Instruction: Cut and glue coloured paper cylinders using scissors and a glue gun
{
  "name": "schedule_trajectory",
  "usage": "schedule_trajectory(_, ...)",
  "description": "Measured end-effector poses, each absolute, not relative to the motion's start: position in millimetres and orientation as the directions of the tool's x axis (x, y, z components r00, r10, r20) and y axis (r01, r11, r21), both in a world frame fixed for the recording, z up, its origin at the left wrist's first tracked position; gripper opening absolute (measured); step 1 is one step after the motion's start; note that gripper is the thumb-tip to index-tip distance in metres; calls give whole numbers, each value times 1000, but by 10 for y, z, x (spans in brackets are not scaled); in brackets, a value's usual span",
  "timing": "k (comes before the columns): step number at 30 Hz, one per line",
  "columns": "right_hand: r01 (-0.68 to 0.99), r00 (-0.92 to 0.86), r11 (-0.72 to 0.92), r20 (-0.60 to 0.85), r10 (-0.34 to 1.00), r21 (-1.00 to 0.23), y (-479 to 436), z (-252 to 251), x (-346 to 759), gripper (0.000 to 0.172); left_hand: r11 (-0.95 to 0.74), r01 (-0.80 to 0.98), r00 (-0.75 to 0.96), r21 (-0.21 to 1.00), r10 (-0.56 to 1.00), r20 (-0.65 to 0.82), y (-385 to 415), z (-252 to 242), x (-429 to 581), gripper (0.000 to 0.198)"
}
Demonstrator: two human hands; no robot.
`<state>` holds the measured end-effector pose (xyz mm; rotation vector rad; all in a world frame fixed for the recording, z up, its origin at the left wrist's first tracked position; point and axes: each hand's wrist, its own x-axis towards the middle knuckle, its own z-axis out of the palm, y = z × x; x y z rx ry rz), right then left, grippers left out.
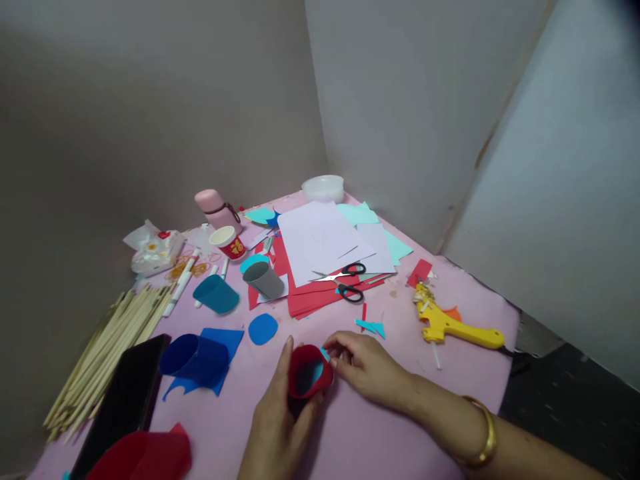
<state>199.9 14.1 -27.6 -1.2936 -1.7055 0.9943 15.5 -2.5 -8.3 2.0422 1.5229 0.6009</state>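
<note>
My left hand [280,420] is wrapped around a small red paper cylinder [326,380], fingers and thumb on either side of it. Its open end faces me, and light blue shows inside. At the far right rim, my right hand [367,367] pinches a small light-blue paper piece [325,355] between thumb and fingertips; the piece touches the rim. To the left lie a blue paper circle [263,329] and a dark blue paper cylinder [197,360] on cut blue paper. Light-blue paper scraps [371,327] rest beyond my right hand.
Scissors [345,277] lie on white sheets [320,240] and red paper. A yellow glue gun [460,328] sits at right. Grey [265,280], teal [217,295] and red cylinders [150,457], wooden sticks [110,353], a black phone-like slab [127,387], a paper cup [231,245] and a pink flask [218,210] stand left.
</note>
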Motion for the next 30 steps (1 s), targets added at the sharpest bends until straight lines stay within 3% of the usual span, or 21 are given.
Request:
schedule_trajectory(3, 401, -207, 194, 118, 971, -895, 143, -279, 2007, 27, -264, 748, 293, 609, 955, 55, -33, -80, 142, 60)
schedule_trajectory(7, 408, -216, 206, 125, 968, -890, 148, -320, 1998, 24, -465, 761, 382, 453, 885, 266, -48, -52, 115, 66)
schedule_trajectory(10, 403, -208, 209, 134, 969, -891, 153, -318, 1979, 22, -542, 747, 464, 386, 840, 281, -37, 14, 123, 41)
schedule_trajectory(13, 397, -159, 199, 147, 976, -896, 127, -229, 2044, 21, -506, 727, 461, 464, 861, 216, -7, 68, 139, 12)
schedule_trajectory(16, 439, -47, 171, 168, 985, -882, 20, -112, 2321, 22, -404, 708, 361, 578, 912, 196, 14, 71, 126, 12)
schedule_trajectory(18, 606, 82, 124, 217, 973, -786, -103, -92, 2629, 23, -346, 693, 293, 632, 937, 192, 23, 46, 97, 13)
schedule_trajectory(21, 873, 140, 9, 268, 953, -489, -324, -196, 3132, 31, -298, 670, 238, 680, 954, 184, 44, -8, 37, 14)
schedule_trajectory(23, 958, 127, -57, 238, 963, -282, -453, -312, 3378, 35, -289, 669, 216, 685, 957, 193, 65, -41, 3, 16)
schedule_trajectory(25, 986, 93, -61, 204, 974, -158, -530, -412, 3503, 40, -284, 662, 187, 694, 959, 214, 84, -66, -19, 17)
schedule_trajectory(28, 994, 97, -86, 164, 982, -72, -531, -483, 3517, 46, -270, 626, 142, 731, 962, 234, 98, -102, -29, 18)
schedule_trajectory(30, 989, 125, -111, 151, 981, -95, -492, -486, 3490, 45, -262, 601, 125, 755, 964, 235, 98, -135, -32, 18)
